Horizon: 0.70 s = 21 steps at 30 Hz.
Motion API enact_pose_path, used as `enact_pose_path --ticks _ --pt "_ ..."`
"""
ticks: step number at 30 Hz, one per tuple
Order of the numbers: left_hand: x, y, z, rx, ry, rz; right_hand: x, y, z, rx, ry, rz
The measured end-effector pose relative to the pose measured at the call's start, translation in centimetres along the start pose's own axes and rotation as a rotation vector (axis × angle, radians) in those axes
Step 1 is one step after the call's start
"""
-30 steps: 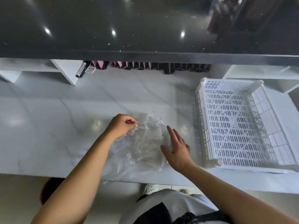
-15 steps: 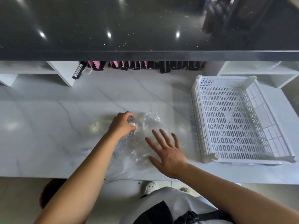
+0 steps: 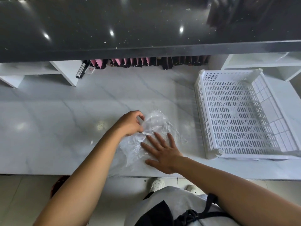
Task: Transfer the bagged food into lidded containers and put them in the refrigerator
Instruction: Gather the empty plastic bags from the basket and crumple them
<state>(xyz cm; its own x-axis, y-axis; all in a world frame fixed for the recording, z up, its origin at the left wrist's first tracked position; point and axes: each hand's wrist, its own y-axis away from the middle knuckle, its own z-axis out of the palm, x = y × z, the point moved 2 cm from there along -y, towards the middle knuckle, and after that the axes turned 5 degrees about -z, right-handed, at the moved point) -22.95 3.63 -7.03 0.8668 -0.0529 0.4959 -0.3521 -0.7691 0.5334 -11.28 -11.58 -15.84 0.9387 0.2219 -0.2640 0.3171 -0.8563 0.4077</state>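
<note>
head view: the bag (image 3: pixel 156 121) lies crumpled flat on the counter (image 3: pixel 65 119), near its front edge and straight ahead of you. its long axis runs from near-left to far-right, and it looks empty to me. your left hand (image 3: pixel 129 123) pinches its far-left edge with curled fingers. your right hand (image 3: pixel 164 154) lies flat on its near part, fingers spread, gripping nothing. the basket (image 3: pixel 199 115) stands apart on the right. a tag (image 3: pixel 90 70) beside the marker (image 3: pixel 81 70) is too small to read.
</note>
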Motion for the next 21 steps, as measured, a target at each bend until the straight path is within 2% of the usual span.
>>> enact_pose_path --ticks 4,6,7,10,13,15,17,18,19,21 --pt "0.6 4.2 2.5 0.088 -0.109 0.104 0.3 0.7 -1.4 0.063 -0.153 -0.004" --pt "0.2 5.5 4.5 0.168 -0.111 0.158 0.4 2.3 -1.9 0.162 -0.217 -0.01" --pt "-0.1 5.9 5.6 0.193 -0.086 0.192 0.3 3.5 -2.1 0.26 -0.209 -0.037" --pt "-1.4 7.1 9.5 0.225 -0.093 0.252 0.2 7.8 -2.7 0.697 -0.282 -0.052" --pt "-2.4 8.2 12.8 0.211 -0.154 0.204 0.3 9.8 -4.9 0.894 -0.328 -0.03" --pt "-2.8 8.5 14.3 0.171 -0.165 0.196 0.7 8.7 -5.7 0.854 -0.279 -0.005" --pt "-2.9 8.5 14.9 0.161 -0.159 0.225 1.0 6.5 -5.3 0.575 -0.248 0.097" --pt "-2.9 8.6 14.9 0.175 -0.082 0.229 1.3 5.3 -4.5 0.418 -0.233 0.15" --pt "-2.8 8.8 14.7 0.227 0.036 0.22 1.6 4.2 -3.3 0.3 -0.201 0.185" --pt "-2.6 8.9 13.4 0.447 0.252 0.169 2.3 2.9 -0.9 0.194 -0.119 0.214"
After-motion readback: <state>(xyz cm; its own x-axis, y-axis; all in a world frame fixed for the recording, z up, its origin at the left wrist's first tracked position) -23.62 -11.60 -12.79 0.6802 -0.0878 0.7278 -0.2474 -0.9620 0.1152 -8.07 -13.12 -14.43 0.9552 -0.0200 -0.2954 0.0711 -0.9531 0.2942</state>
